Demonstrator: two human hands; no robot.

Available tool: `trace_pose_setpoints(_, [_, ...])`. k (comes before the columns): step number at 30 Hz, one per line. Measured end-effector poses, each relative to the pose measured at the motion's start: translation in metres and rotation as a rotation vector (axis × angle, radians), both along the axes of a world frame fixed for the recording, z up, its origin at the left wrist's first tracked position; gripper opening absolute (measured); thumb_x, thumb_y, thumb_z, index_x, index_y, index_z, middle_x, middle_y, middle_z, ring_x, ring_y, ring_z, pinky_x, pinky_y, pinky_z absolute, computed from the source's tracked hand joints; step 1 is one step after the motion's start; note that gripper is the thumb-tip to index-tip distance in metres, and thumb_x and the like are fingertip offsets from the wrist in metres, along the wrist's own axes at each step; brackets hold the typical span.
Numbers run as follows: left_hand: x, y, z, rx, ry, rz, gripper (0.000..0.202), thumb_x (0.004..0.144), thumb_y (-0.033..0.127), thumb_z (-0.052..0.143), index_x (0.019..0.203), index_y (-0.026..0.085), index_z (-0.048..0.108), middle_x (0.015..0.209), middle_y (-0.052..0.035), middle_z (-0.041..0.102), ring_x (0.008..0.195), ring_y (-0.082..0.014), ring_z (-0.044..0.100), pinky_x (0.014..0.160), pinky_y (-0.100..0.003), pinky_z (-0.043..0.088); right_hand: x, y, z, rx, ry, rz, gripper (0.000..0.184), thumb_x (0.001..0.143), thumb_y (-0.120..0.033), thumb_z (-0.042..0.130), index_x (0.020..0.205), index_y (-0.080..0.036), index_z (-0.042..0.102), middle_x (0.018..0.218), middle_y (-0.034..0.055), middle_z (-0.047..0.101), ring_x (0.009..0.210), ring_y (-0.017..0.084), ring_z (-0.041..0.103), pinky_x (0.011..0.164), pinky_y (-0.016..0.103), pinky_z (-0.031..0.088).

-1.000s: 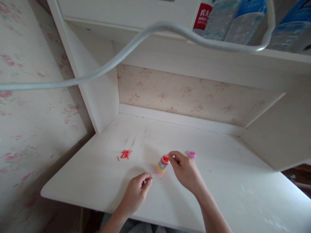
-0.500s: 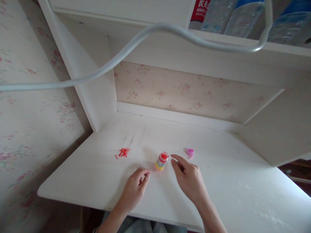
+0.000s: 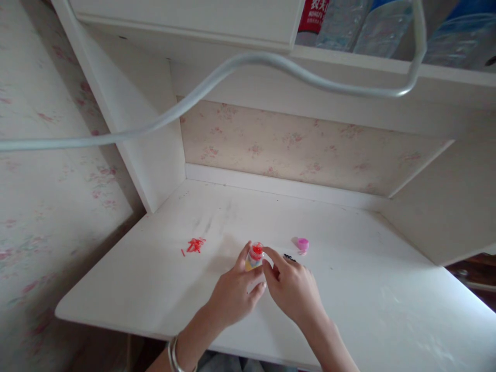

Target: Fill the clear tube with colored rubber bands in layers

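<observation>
A small clear bottle [image 3: 254, 262] stands on the white desk, filled with coloured layers and red bits at its mouth. My left hand [image 3: 236, 292] has its fingers around the bottle, one along the left side and one across the front. My right hand [image 3: 292, 287] is at the bottle's right side, index fingertip at the rim and thumb lower, a gap between them. Nothing shows in the right hand. A loose pile of thin red pieces [image 3: 195, 245] lies to the left. To the right sits a pink cap [image 3: 303, 243].
A small black thing [image 3: 289, 258] shows just behind my right hand; its kind is unclear. A pale cable [image 3: 263, 59] hangs across the upper view. Water bottles [image 3: 383, 28] stand on the shelf [image 3: 387, 64] above the desk [image 3: 155, 268]. A side panel rises at left.
My left hand has moved forward and right, and its fingers have gone around the bottle. My right hand has shifted slightly left to the rim. The black thing has come into view.
</observation>
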State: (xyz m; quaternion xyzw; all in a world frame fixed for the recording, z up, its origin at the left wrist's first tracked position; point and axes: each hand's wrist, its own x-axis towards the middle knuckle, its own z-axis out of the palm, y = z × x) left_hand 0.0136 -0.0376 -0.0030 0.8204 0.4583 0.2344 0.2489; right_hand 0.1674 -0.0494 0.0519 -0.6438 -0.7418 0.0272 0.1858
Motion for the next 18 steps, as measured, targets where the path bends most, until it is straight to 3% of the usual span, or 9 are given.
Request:
trace_pose_setpoints(6, [0.006,0.0024,-0.0048,0.011,-0.024,-0.007,0.059,0.082,0.019,0.057,0.135,0.038,0.042,0.158,-0.001,0.013,0.119,-0.0211,0.056,0.098,-0.036,0.049,-0.0018,0.0012,0.0111,-0.071,-0.14,0.031,0.035,0.091,-0.027,0.042,0.122,-0.036,0.054,0.075,-0.0032,0.071,0.059,0.015,0.063,0.05,0.024,0.022])
trace_pose_setpoints(14, [0.0055,0.0027,-0.006,0.045,-0.044,-0.034,0.055,0.08,0.014,0.057,0.131,0.033,0.048,0.156,-0.0034,0.022,0.126,-0.0202,0.05,0.102,-0.034,0.047,-0.0032,0.0061,0.0117,-0.163,-0.228,0.05,0.035,0.088,-0.03,0.046,0.122,-0.035,0.052,0.071,0.0002,0.07,0.062,0.02,0.066,0.051,0.025,0.023])
trace_pose_setpoints(18, [0.0072,0.002,-0.0042,0.073,-0.033,-0.045,0.055,0.081,0.011,0.054,0.131,0.033,0.048,0.157,-0.0025,0.02,0.129,-0.0195,0.046,0.105,-0.035,0.043,-0.0008,0.0055,0.0121,-0.152,-0.243,0.047,0.034,0.087,-0.03,0.046,0.119,-0.035,0.055,0.068,0.0017,0.069,0.062,0.021,0.066,0.051,0.024,0.023])
